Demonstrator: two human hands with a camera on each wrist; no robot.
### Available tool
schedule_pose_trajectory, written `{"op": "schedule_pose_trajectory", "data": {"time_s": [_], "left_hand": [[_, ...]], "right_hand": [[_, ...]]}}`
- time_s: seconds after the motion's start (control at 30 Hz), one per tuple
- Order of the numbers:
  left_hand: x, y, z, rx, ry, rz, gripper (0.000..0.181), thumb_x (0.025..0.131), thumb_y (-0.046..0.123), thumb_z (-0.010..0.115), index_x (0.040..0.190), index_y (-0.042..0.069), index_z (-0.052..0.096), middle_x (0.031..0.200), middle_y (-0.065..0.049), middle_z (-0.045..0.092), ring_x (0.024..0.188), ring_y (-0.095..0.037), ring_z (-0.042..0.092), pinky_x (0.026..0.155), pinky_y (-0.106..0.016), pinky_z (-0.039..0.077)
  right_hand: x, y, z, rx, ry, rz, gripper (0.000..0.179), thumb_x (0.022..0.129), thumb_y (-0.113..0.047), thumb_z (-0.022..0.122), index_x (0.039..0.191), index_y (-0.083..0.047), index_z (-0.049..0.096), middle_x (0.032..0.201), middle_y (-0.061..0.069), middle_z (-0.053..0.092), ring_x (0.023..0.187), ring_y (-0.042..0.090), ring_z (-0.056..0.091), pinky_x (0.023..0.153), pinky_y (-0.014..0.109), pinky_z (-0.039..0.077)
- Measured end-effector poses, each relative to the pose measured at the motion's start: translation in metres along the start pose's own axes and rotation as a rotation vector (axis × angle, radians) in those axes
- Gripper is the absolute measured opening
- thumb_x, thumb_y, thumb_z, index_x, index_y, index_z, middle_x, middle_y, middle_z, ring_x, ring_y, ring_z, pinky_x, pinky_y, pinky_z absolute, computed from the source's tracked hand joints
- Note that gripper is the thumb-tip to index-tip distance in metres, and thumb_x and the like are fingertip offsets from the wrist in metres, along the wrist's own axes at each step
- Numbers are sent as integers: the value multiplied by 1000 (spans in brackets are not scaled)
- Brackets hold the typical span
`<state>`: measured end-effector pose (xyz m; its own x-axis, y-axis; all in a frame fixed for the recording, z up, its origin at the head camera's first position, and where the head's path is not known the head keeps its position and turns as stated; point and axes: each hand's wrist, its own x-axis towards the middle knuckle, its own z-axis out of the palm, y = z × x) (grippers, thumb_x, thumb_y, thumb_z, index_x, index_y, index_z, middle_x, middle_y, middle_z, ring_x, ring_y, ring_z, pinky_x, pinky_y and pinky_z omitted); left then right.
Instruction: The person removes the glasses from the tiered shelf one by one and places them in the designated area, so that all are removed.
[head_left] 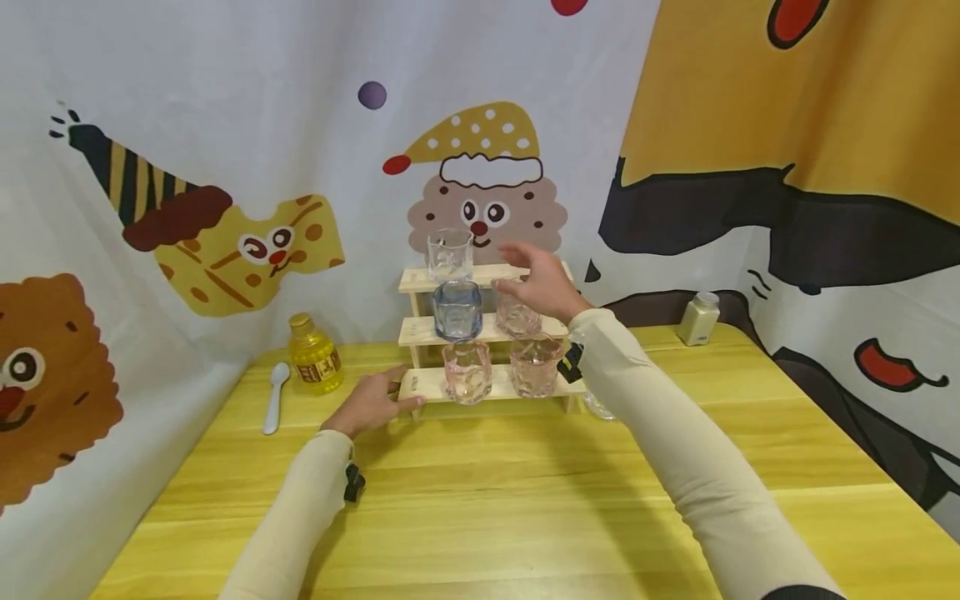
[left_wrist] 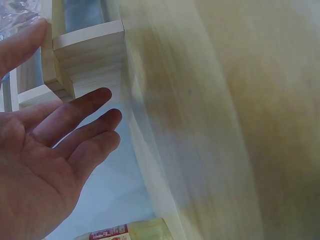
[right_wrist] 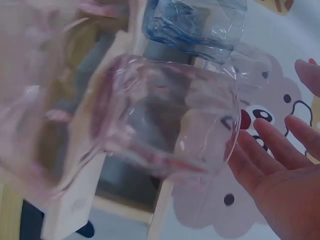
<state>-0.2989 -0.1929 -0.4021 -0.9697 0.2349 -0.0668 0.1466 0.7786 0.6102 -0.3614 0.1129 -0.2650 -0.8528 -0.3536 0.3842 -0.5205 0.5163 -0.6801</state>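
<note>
A three-tier wooden stand [head_left: 431, 383] holds several faceted glasses. On its top tier is a clear glass [head_left: 450, 257]; a blue glass [head_left: 457, 311] and a pink glass [right_wrist: 165, 117] share the middle one. Two more pink glasses, a left one [head_left: 467, 372] and a right one [head_left: 534, 367], occupy the bottom tier. My left hand [head_left: 372, 402] pinches the bottom tier's left end between thumb and index finger, its other fingers extended [left_wrist: 82, 130]. Over the middle pink glass, my right hand [head_left: 543, 283] reaches toward the top tier, fingers apart and nothing held [right_wrist: 285, 175].
Left of the stand are a bottle of yellow oil [head_left: 317, 358] and a pale spoon [head_left: 275, 400]. A small white-capped jar [head_left: 699, 319] stands at the back right. Another clear glass [head_left: 597, 406] shows partly behind my right sleeve. A printed curtain [head_left: 285, 150] hangs behind the table [head_left: 480, 500].
</note>
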Motion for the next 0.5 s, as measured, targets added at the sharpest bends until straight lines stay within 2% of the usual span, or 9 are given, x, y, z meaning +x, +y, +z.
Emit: {"op": "schedule_pose_trajectory", "data": {"time_s": [0.27,0.5], "left_hand": [[1,-2,0,-5,5,0,86,95,47,66,157,0,28,141,-27,58,130,-38,59,106,-52,51],[1,0,1,-21,4,-4,85,95,45,67,157,2,30,140,-26,59,128,-37,61,104,-51,53]], "right_hand": [[38,-9,25,-39,14,24,63,92,-22,74,147,-6,47,146,19,54,134,35,55,112,47,47],[59,-17,40,-4,14,150,76,94,-25,72,156,-9,33,155,17,45,141,32,47,112,48,47]]}}
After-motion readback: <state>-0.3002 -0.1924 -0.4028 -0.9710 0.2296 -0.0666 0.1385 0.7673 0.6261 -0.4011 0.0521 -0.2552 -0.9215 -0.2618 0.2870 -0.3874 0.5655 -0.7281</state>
